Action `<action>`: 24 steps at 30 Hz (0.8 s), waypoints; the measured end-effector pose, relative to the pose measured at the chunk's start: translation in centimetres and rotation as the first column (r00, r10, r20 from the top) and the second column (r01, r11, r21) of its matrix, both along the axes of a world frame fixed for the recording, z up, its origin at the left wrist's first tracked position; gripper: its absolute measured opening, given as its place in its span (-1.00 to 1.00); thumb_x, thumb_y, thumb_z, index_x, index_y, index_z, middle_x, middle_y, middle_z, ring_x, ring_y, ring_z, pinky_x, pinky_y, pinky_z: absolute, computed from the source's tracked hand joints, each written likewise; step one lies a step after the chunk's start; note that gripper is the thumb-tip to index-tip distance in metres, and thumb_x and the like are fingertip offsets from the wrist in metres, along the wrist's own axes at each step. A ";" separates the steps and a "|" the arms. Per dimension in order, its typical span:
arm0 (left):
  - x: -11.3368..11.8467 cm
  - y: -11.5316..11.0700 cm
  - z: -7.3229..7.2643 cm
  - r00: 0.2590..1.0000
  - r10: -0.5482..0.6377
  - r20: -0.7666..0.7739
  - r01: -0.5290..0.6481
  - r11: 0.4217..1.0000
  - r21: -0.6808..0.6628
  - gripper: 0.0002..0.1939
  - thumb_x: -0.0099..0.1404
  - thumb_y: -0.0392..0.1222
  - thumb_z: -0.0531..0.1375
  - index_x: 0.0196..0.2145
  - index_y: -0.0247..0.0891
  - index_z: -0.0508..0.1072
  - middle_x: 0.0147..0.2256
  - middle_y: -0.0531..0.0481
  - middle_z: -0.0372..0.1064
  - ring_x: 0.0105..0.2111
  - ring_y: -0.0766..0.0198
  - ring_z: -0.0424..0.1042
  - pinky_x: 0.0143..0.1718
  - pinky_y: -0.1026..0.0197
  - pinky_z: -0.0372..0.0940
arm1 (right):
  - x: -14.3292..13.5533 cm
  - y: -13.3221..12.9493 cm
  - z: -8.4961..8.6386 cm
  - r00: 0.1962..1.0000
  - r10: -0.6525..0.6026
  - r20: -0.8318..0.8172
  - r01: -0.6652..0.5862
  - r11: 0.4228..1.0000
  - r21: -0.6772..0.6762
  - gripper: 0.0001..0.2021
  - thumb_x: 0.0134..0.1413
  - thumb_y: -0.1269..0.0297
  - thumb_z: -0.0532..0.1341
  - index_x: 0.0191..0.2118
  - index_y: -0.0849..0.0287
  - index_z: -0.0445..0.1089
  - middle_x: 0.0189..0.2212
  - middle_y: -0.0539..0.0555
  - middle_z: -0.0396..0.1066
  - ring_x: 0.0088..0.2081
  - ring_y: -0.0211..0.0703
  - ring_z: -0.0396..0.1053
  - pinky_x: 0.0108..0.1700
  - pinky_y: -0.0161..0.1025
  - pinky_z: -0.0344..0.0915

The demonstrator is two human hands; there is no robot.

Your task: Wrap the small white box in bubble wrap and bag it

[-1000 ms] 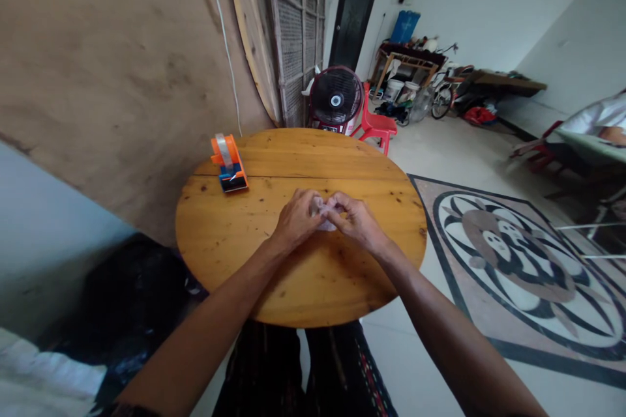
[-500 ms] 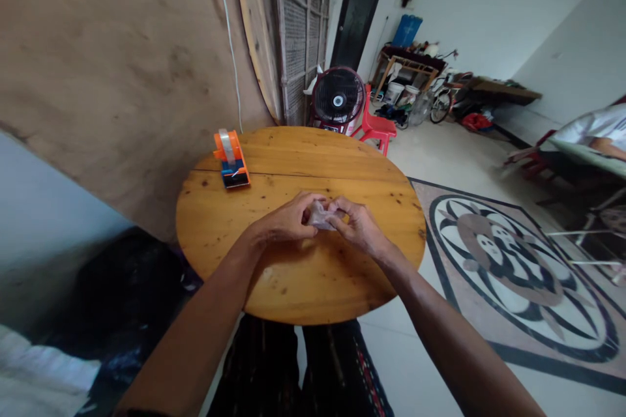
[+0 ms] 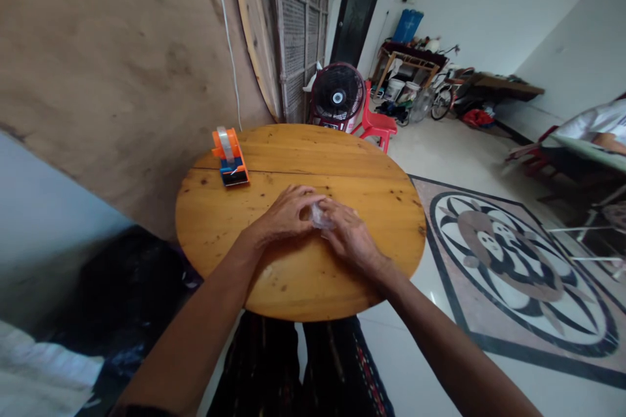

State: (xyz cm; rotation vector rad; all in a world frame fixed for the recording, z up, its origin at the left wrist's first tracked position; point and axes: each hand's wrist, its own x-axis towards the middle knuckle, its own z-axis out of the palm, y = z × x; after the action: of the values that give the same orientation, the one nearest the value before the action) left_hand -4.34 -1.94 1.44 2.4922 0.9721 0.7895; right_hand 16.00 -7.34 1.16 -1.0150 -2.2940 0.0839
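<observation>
A small crumpled piece of translucent plastic (image 3: 319,216) sits between my two hands over the middle of the round wooden table (image 3: 288,153). From its left side my left hand (image 3: 288,212) curls round it, thumb and fingers bent against it. Over its right side lies my right hand (image 3: 348,229), fingers closed and covering part of it. What may be inside the plastic is hidden. Farther off on the table, to the left, stands an orange and blue tape dispenser (image 3: 229,156) with a roll of clear tape.
Beyond the table are a fan (image 3: 338,96) and a red plastic chair (image 3: 375,122). A wall (image 3: 122,45) rises close on the left, with black bags (image 3: 127,293) below it. At the far right a person's arm (image 3: 609,142) rests on another table.
My right hand has turned from a fingertip pinch to lying flatter over the plastic, and has come closer to my left hand. The plastic looks more gathered.
</observation>
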 end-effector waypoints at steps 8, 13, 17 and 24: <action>0.0 0.5 -1.1 0.995 -0.076 0.064 0.078 0.996 -0.036 -0.50 0.26 -0.19 0.16 0.16 -0.16 0.32 0.22 -0.12 0.19 0.23 0.09 0.15 0.22 -0.02 0.10 | 0.8 -1.5 -0.6 0.990 -0.074 0.118 0.074 0.997 0.006 -0.56 0.15 0.45 0.08 0.16 0.13 0.28 0.22 0.19 0.21 0.27 0.03 0.10 0.19 0.09 0.14; 0.3 0.7 -1.7 0.988 -0.130 0.082 0.133 0.991 -0.035 -0.42 0.23 -0.26 0.17 0.22 -0.19 0.25 0.25 -0.16 0.10 0.26 0.06 0.08 0.26 -0.05 0.04 | 1.4 -1.7 -0.6 0.989 -0.040 0.140 0.047 0.997 -0.053 -0.47 0.17 0.43 0.07 0.27 0.07 0.13 0.31 0.14 0.07 0.34 -0.01 -0.04 0.26 0.13 0.06; 0.9 0.5 -1.8 0.971 -0.170 0.169 0.181 0.982 -0.049 -0.43 0.25 -0.29 0.15 0.21 -0.17 0.24 0.11 -0.16 0.25 0.14 0.11 0.23 0.19 -0.03 0.14 | 1.7 -1.7 -0.6 0.985 -0.021 0.173 0.041 0.993 -0.111 -0.43 0.17 0.38 0.10 0.30 0.04 0.07 0.33 0.13 0.00 0.34 0.00 -0.07 0.27 0.14 0.06; 1.4 0.3 -1.6 0.945 -0.073 0.318 0.131 0.978 -0.165 -0.52 0.19 -0.26 0.21 0.09 -0.21 0.40 -0.07 -0.14 0.36 -0.05 0.16 0.35 0.04 0.05 0.25 | 2.2 -1.3 -0.3 0.998 0.028 0.065 -0.019 0.992 -0.127 -0.37 0.10 0.41 0.16 0.30 0.08 0.05 0.32 0.17 0.02 0.34 -0.01 -0.06 0.29 0.12 0.02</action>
State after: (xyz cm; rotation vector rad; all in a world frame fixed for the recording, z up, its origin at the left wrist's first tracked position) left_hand -2.96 -1.61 -0.16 2.1578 0.7602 0.9741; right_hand 18.21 -8.65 0.91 -1.0690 -2.3863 0.2113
